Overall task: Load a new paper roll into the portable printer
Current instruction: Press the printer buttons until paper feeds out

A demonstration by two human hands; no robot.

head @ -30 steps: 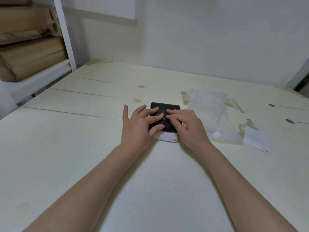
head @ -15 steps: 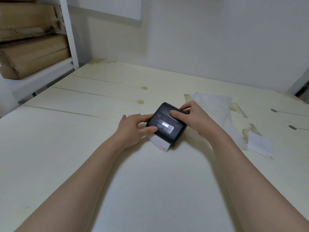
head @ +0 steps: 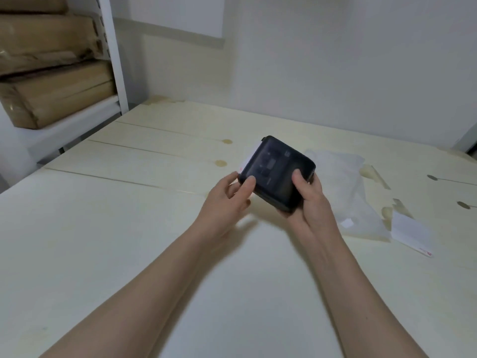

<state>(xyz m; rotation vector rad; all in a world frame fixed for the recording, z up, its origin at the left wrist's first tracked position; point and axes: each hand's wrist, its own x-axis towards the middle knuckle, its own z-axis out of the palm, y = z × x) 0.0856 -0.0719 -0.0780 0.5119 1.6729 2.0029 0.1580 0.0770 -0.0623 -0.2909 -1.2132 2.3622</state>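
Note:
The small black portable printer point(head: 277, 169) is lifted off the pale wooden table point(head: 129, 228), tilted with its button face toward me. A strip of white paper point(head: 249, 157) sticks out of its far left edge. My right hand point(head: 307, 200) grips the printer's near right side, thumb on top. My left hand point(head: 227, 200) holds the near left corner with its thumb on the face and fingers beneath. The printer's lid looks closed; no paper roll is visible.
A crumpled clear plastic wrapper point(head: 348, 192) lies on the table right of the printer. A loose white paper slip point(head: 410, 233) with red print lies further right. A white shelf upright point(head: 113, 55) with brown cardboard boxes point(head: 51, 94) stands at the far left.
Both hands pressed on the printer as it lay flat on the table, then picked it up and turned it. The paper strip pointed toward me and now points away to the left.

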